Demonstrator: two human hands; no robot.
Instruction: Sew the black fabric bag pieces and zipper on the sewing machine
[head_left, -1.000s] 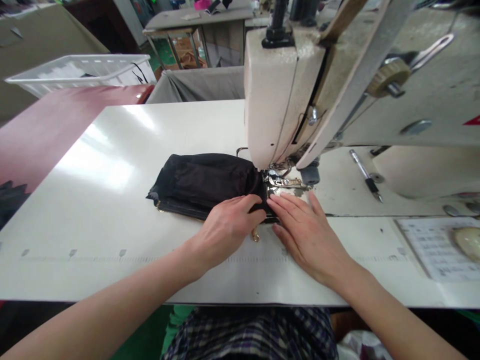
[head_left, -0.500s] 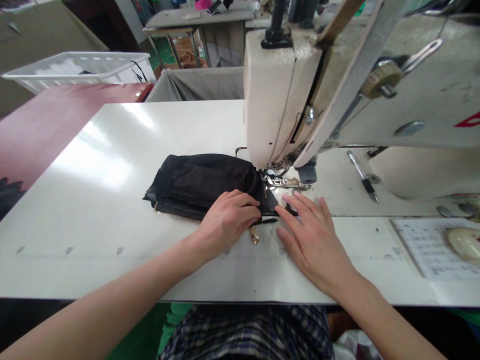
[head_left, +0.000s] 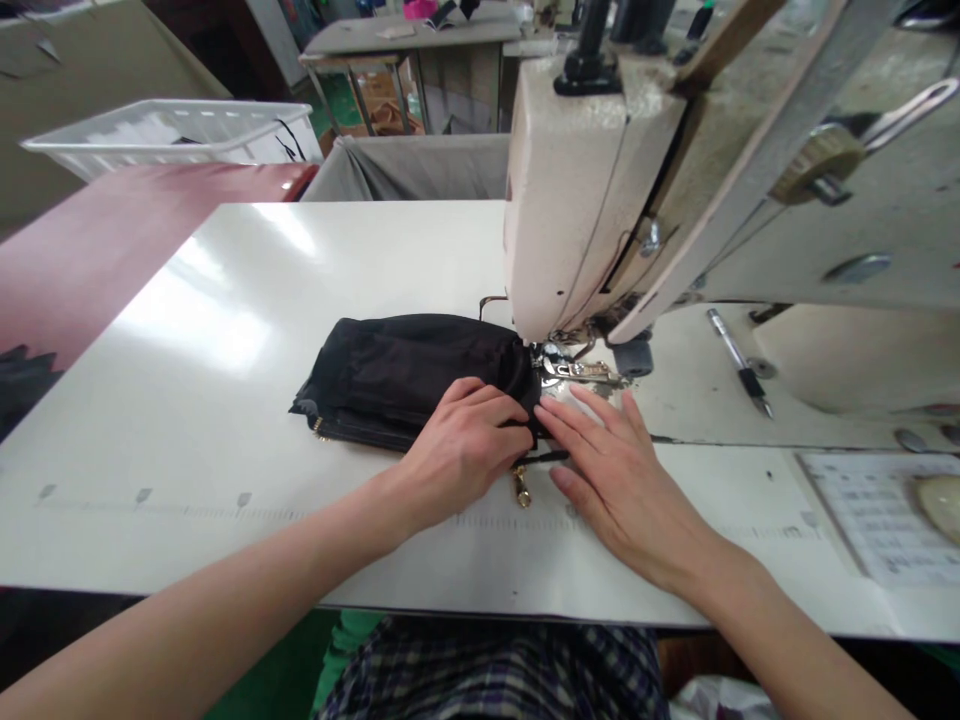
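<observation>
A black fabric pouch [head_left: 397, 375] lies flat on the white table, its right end at the presser foot [head_left: 574, 370] of a sewing machine [head_left: 577, 190]. A gold-toothed zipper [head_left: 321, 432] shows at its lower left corner. My left hand [head_left: 472, 440] has its fingers curled and pinched on the pouch's near right edge. Just below hangs a gold clasp [head_left: 521, 488] beside a thin black strap [head_left: 544, 457]. My right hand [head_left: 611, 470] lies flat, fingers stretched out, with its tips at the pouch's right end, close to the left fingers. The needle point is hard to make out.
A pen [head_left: 739, 362] lies on the machine bed at right, near a printed sheet [head_left: 862, 510] under a round pale object. Behind on the left stand a white plastic basket [head_left: 187, 150] and a red-covered surface [head_left: 150, 210]. A grey cloth-lined bin [head_left: 427, 165] sits beyond the table.
The view has shifted slightly. My right hand has come nearer to my left, and the dark flap at the pouch's right end is now mostly out of sight. The left hand keeps its grip.
</observation>
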